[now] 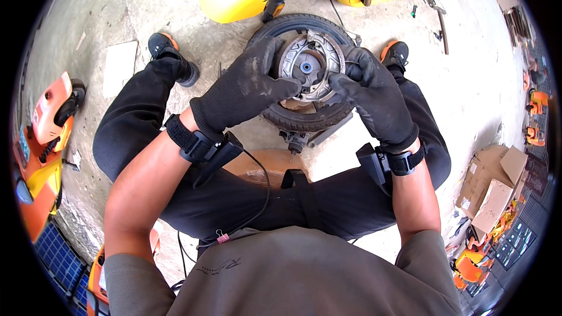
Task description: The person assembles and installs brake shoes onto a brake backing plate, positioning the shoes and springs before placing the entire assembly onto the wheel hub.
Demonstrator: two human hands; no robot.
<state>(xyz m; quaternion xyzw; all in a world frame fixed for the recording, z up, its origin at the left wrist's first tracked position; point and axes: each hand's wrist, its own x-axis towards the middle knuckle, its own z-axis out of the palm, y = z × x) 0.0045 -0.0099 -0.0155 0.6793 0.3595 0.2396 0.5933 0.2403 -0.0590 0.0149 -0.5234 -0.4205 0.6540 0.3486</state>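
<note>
Above pale concrete floor (pixel 175 0), over black tyre (pixel 304 120), clamps metal brake assembly (pixel 307 68) at opposite edges with gloved left hand (pixel 249 86) and right hand (pixel 376 98); likely handles stiff, fairly heavy, perhaps greasy; best taken there.

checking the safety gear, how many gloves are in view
2. One black glove covers the left hand, at the left of the round metal part; another black glove covers the right hand, at its right. More could be hidden.
</note>
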